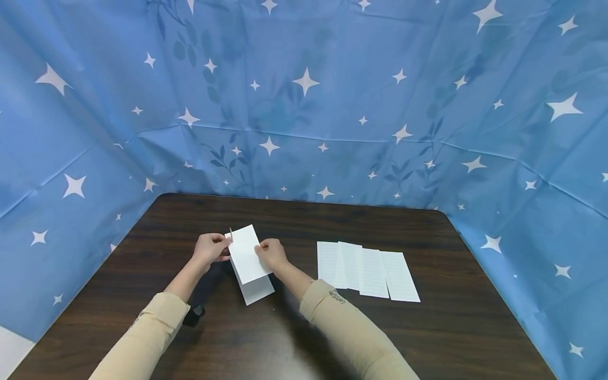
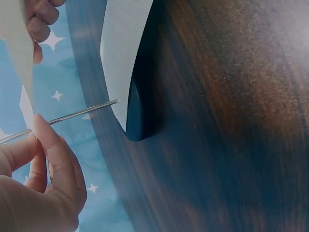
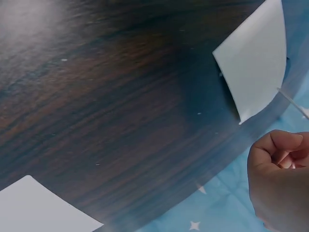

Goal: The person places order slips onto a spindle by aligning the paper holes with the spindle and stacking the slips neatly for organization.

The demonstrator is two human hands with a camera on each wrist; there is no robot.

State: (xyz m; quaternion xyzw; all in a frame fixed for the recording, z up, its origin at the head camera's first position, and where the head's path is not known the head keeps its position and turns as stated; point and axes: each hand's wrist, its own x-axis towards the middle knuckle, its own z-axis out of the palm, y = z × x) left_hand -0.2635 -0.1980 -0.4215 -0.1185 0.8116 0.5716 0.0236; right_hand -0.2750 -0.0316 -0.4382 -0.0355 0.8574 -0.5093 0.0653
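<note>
My left hand (image 1: 210, 250) pinches a thin, straight-looking metal piece (image 2: 79, 112) between thumb and fingertips. One end of that piece meets the edge of a lined white card (image 2: 120, 43), which hangs tilted over the table. Above it, a second white card (image 1: 246, 254) is gripped at its right edge by my right hand (image 1: 272, 254), thumb on top. Seen from the head view, the upper card covers most of the lower card (image 1: 256, 289). The right wrist view has the right hand's fingers curled, with the metal piece (image 3: 292, 102) beyond them.
Several lined white cards (image 1: 401, 277) lie overlapping in a row to the right of my right forearm. The dark wooden table (image 1: 285, 343) has rounded far corners. A blue curtain (image 1: 304, 116) with white stars hangs behind and beside it.
</note>
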